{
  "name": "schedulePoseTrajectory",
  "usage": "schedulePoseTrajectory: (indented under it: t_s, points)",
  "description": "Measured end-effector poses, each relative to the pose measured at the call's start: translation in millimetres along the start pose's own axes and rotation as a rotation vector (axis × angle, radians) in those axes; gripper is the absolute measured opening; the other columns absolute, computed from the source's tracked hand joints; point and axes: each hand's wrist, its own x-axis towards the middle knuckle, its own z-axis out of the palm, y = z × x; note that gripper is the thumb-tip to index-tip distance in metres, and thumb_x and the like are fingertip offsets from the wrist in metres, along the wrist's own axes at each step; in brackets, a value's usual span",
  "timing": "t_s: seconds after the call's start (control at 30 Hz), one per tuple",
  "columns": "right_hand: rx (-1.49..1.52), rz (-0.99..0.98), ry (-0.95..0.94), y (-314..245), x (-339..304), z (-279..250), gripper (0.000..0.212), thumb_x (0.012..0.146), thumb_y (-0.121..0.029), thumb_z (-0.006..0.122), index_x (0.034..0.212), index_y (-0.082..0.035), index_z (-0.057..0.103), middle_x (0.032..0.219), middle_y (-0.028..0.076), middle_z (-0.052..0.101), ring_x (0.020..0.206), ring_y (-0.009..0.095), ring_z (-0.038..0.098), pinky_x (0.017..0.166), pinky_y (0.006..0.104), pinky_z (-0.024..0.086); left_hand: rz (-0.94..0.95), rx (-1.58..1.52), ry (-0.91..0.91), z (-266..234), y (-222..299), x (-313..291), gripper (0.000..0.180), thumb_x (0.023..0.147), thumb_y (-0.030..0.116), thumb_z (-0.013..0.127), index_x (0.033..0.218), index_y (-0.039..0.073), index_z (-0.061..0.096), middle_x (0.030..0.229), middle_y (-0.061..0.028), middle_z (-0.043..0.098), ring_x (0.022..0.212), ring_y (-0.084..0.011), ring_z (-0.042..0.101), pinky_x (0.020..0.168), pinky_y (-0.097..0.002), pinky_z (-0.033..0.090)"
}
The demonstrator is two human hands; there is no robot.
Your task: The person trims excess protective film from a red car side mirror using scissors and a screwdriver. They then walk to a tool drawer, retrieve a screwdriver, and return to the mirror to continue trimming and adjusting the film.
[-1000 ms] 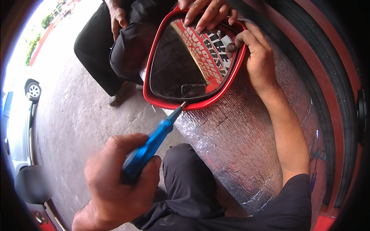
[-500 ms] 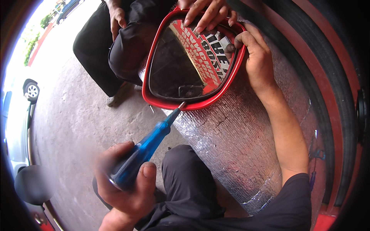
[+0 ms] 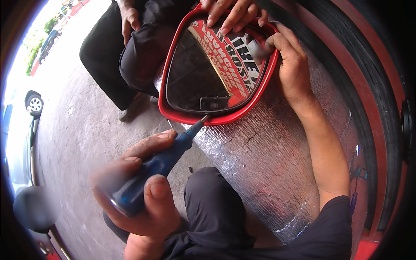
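My left hand (image 3: 152,219) is closed round the blue translucent handle of a screwdriver (image 3: 175,152), with a finger stretched along the handle. The screwdriver's tip meets the lower edge of a mirror (image 3: 190,73), between the dark glass and its red housing (image 3: 223,119). My right hand (image 3: 294,76) grips the housing at its upper right, thumb over the rim. Another person's hand (image 3: 236,15) presses on the top of the mirror. Red and white lettering and dark shapes are reflected in the glass.
Beneath the mirror lies silvery, quilted foil sheeting (image 3: 260,182). Another person's dark-trousered knee (image 3: 141,65) and second hand (image 3: 130,21) are at the upper left. Black curved strips (image 3: 381,143) run along the right. A small purple-handled tool (image 3: 353,201) lies at the right; a car wheel (image 3: 34,103) shows far left.
My left hand has shifted its grip, with a finger now reaching further up the screwdriver's handle. The tip stays at the mirror's lower edge. My right hand has barely moved.
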Motion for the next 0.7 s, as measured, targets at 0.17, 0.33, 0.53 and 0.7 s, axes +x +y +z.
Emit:
schedulePoseTrajectory:
  t_s: [0.17, 0.33, 0.53, 0.7]
  points:
    - [-0.102, -0.09, 0.001, 6.9, -0.6, -1.9, 0.009, 0.093, 0.007, 0.057, 0.088, 0.0, 0.056, 0.115, 0.01, 0.063, 0.081, 0.013, 0.067, 0.07, 0.0277, 0.061, -0.044, -0.029, -0.002, -4.4, 1.9, 5.9, 0.042, 0.099, 0.027, 0.069, 0.114, 0.003, 0.038, 0.105, -0.033, 0.071, 0.104, -0.0398, 0.072, 0.096, -0.0524, 0.055]
    - [0.015, 0.001, -0.01, 6.0, -1.8, -2.1, 0.011, 0.091, 0.011, 0.059, 0.088, 0.0, 0.056, 0.122, 0.012, 0.063, 0.081, 0.012, 0.068, 0.067, 0.0263, 0.063, -0.015, -0.02, -0.028, -5.0, -0.9, 7.4, 0.033, 0.101, 0.028, 0.064, 0.116, 0.005, 0.046, 0.107, -0.0287, 0.073, 0.104, -0.0405, 0.073, 0.099, -0.0559, 0.054]
    - [-0.087, 0.035, -0.014, -0.1, -2.3, -2.8, 0.017, 0.103, -0.003, 0.048, 0.094, 0.0, 0.062, 0.105, 0.007, 0.064, 0.081, 0.015, 0.066, 0.073, 0.0296, 0.056, -0.055, -0.075, -0.087, -15.9, -5.7, 1.9, 0.042, 0.097, 0.019, 0.072, 0.118, 0.003, 0.039, 0.113, -0.0353, 0.068, 0.111, -0.043, 0.069, 0.1, -0.0549, 0.053]
    - [-0.073, 0.02, -0.008, 4.5, -3.7, -2.7, 0.018, 0.102, -0.003, 0.049, 0.105, 0.002, 0.066, 0.105, 0.007, 0.064, 0.082, 0.014, 0.065, 0.072, 0.0294, 0.056, 0.002, -0.147, -0.231, -18.9, -5.3, 3.3, 0.044, 0.093, 0.008, 0.074, 0.124, 0.001, 0.042, 0.121, -0.0367, 0.065, 0.12, -0.0457, 0.065, 0.104, -0.0582, 0.05]
